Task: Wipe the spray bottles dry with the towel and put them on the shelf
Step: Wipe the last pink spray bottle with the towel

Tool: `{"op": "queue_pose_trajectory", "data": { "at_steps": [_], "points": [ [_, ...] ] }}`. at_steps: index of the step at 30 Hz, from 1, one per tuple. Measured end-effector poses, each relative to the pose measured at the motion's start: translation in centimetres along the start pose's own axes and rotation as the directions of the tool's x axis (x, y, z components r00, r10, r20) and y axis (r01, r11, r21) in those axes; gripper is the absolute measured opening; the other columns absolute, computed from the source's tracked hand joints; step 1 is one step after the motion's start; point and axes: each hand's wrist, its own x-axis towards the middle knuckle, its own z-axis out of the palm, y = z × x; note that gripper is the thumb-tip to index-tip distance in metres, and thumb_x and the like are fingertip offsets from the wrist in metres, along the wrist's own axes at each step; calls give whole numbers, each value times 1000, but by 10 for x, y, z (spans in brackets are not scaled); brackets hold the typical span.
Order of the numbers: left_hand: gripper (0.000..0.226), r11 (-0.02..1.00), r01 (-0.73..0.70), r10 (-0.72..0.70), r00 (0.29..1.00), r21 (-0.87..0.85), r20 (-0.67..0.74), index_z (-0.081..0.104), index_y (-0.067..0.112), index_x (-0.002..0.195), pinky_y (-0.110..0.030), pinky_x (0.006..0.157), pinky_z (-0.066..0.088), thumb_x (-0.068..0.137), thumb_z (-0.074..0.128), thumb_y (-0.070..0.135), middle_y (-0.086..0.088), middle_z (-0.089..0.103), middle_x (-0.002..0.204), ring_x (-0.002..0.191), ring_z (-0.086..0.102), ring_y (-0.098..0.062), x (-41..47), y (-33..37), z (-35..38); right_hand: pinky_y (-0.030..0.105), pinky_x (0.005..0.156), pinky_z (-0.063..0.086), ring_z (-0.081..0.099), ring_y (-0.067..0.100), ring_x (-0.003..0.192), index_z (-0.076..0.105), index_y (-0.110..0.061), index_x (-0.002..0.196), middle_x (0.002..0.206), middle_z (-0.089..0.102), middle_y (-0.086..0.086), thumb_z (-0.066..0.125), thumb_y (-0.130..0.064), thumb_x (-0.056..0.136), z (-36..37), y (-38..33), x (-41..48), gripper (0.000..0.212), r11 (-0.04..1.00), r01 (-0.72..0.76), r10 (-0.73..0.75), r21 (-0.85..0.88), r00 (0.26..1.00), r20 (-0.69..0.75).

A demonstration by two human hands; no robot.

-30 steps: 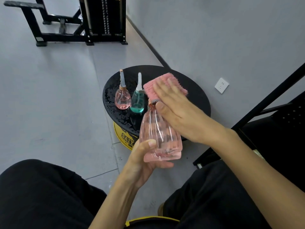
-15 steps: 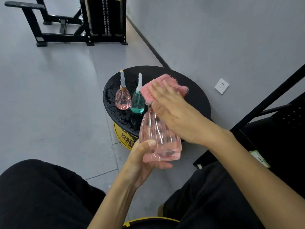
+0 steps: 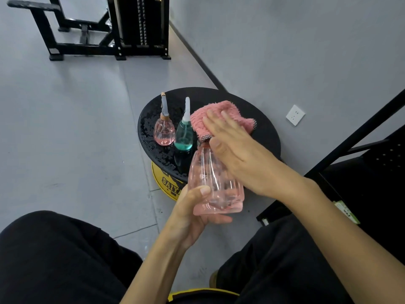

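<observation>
Seated view over my knees, in black trousers [image 3: 57, 260], toward a low round table.

(a) My left hand [image 3: 192, 213] grips the ribbed pink spray bottle [image 3: 215, 185] at its base, thumb across the front wall and fingers curled beneath. I hold the bottle in the air, in front of the table's near edge, tilted with its top away from me. Its wall is clear pink plastic; a shallow pink pool seems to lie at the bottom, though I cannot tell how much.

(b) My right hand [image 3: 236, 154] lies flat, fingers straight and close together, pressing the pink towel [image 3: 219, 116] over the bottle's head, which is hidden under cloth and palm. The towel's checked hem shows at the neck.

(c) The black table top [image 3: 219, 95] is beaded with water drops on its left side. Two more spray bottles stand upright there, just beside each other: a small pink bottle [image 3: 164, 132] with a tan collar and pale nozzle, holding pink liquid in its lower part, and, to its right, a teal bottle [image 3: 184, 137] with a white nozzle, holding teal liquid in its lower part.

(d) Yellow lettered base [image 3: 164, 183] under the table top.

(e) White wall socket [image 3: 295, 115]; black rack [image 3: 372, 154] at right; black weight machine [image 3: 122, 29] at the far end of the floor.
</observation>
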Motion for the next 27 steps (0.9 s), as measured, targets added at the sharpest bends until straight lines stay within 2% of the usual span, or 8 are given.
{"op": "queue_pose_trajectory", "data": {
  "at_steps": [4, 8, 12, 15, 19, 22, 24, 27],
  "points": [
    [71, 999, -45, 45, 998, 18, 35, 71, 31, 108, -30, 51, 59, 42, 87, 55, -4, 74, 99, 80, 73, -22, -1, 1, 1, 22, 119, -5, -13, -4, 145, 6, -30, 154, 161, -4, -19, 11, -56, 93, -4, 5, -6, 67, 1000, -16, 16, -7, 1000, 2],
    [99, 1000, 10, -11, 999, 27, 43, 54, 10, 119, -30, 51, 59, 38, 89, 55, -7, 75, 91, 76, 73, -23, -1, 1, 6, 18, 115, -8, -16, -1, 145, 4, -24, 155, 161, -7, -14, 14, -52, 96, -12, 16, 8, 66, 997, -77, 76, -3, 993, -95],
    [69, 998, -61, 59, 996, 32, 63, 71, 35, 107, -30, 53, 59, 43, 85, 57, -5, 75, 96, 80, 73, -23, -1, 0, 3, 19, 116, -8, -19, -4, 143, 1, -25, 154, 160, -11, -17, 14, -56, 93, -4, 13, 0, 70, 998, -59, 61, 21, 995, -78],
    [91, 1000, -25, 24, 1000, 14, 9, 63, 19, 118, -30, 51, 58, 38, 88, 56, -8, 75, 96, 80, 73, -25, 0, 2, 1, 8, 110, -11, -18, -9, 141, 3, -29, 154, 158, -9, -23, 14, -57, 93, 5, 9, -11, 68, 998, -43, 45, 52, 999, -20],
    [103, 1000, 8, -8, 1000, 19, 12, 52, 10, 121, -30, 52, 59, 36, 90, 53, -8, 75, 95, 79, 73, -23, -1, 1, 1, 19, 116, -5, -16, -6, 143, 5, -29, 154, 159, -7, -22, 15, -57, 92, 0, 12, -6, 69, 996, -69, 71, 60, 997, -30],
    [83, 997, 0, -3, 999, 73, 46, 55, 15, 117, -30, 52, 58, 44, 86, 41, -8, 75, 93, 77, 73, -22, 0, -3, 2, 19, 114, -5, -16, 0, 145, 6, -26, 155, 161, -5, -16, 18, -56, 93, -6, 13, 6, 69, 995, -93, 95, 31, 991, -94],
    [66, 995, 3, -9, 999, 104, 51, 55, 17, 116, -31, 53, 58, 54, 72, 33, -7, 75, 93, 78, 73, -21, -1, -4, 3, 25, 116, -3, -16, 4, 146, 8, -25, 155, 162, -3, -15, 25, -53, 98, -8, 13, 12, 66, 993, -116, 114, -10, 986, -124],
    [66, 988, 3, -7, 1000, 156, 28, 55, 17, 118, -32, 54, 58, 55, 67, 33, -7, 73, 98, 82, 72, -23, 0, -5, 1, 35, 118, 5, -11, 6, 148, 16, -26, 154, 162, 5, -14, 42, -47, 98, -8, 10, 17, 66, 990, -141, 135, -30, 977, -166]
  ]
}}
